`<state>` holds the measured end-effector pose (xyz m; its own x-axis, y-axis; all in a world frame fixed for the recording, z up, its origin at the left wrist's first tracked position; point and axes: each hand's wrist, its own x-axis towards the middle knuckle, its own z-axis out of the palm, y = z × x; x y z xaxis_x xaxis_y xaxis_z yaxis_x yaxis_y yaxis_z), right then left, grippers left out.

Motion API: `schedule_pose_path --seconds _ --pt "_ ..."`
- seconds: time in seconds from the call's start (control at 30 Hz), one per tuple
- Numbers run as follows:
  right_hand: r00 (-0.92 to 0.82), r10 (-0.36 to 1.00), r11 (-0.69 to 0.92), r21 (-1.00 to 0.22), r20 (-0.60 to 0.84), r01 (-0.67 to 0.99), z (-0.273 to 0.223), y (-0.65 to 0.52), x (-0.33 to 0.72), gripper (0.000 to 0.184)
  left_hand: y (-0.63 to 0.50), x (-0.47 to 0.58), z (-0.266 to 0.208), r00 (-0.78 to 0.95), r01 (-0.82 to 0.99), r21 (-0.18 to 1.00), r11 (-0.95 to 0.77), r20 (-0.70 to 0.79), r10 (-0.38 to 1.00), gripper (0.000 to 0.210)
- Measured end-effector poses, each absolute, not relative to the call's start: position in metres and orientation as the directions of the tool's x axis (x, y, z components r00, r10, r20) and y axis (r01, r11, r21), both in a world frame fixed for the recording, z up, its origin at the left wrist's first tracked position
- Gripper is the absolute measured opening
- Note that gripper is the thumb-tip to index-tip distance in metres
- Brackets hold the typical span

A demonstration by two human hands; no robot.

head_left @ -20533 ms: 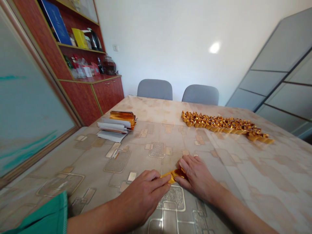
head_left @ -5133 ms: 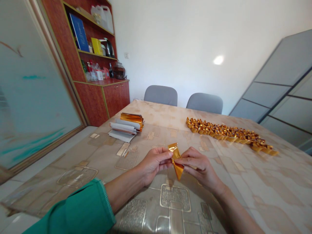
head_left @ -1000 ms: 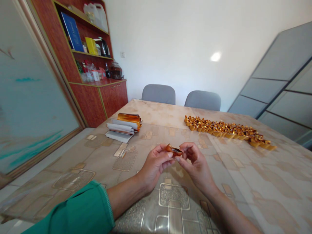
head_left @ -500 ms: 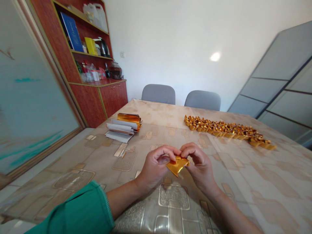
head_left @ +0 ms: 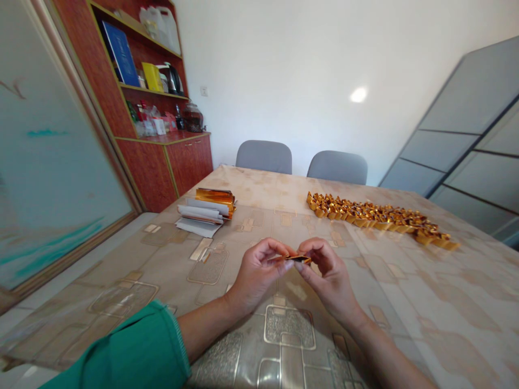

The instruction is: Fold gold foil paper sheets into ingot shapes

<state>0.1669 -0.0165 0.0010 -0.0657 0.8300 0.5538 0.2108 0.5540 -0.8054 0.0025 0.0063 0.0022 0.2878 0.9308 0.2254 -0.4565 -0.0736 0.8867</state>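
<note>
Between my hands, above the table, is a small folded piece of gold foil paper (head_left: 299, 259), seen nearly edge-on with a dark gap along it. My left hand (head_left: 259, 273) pinches its left end between thumb and fingers. At its right end, the thumb and fingers of my right hand (head_left: 330, 273) are closed on it too. To the left lies a stack of foil sheets (head_left: 206, 212), some showing grey backs and some gold. On the right, several folded gold foil pieces (head_left: 373, 213) lie packed together in long rows.
A patterned cloth covers the table (head_left: 279, 189). Two grey chairs (head_left: 263, 155) (head_left: 337, 166) stand at its far edge. Behind on the left is a red-brown cabinet (head_left: 162, 162) with bottles, a kettle and boxes on its shelves.
The foil piece has been tipped from a flat triangle facing me to nearly edge-on. My thumbs have come up beneath it. Both hands still grip it.
</note>
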Motion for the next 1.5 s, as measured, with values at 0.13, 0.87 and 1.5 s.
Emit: schedule_pose_path --seconds 0.13,0.87,1.5 --pt "-0.044 0.828 0.55 -0.796 0.558 0.254 0.001 -0.018 0.167 0.012 0.008 0.004 0.002 0.268 -0.455 0.89 -0.043 0.183 0.946 0.024" --pt "-0.007 0.899 0.422 -0.863 0.437 0.278 0.002 -0.014 0.168 0.016 0.009 0.005 0.001 0.281 -0.46 0.876 0.144 -0.01 0.96 0.029" --pt "-0.177 0.908 0.416 -0.864 0.379 0.284 0.006 -0.013 0.175 0.011 0.015 0.001 0.001 0.091 -0.472 0.877 0.095 -0.058 0.994 0.029"
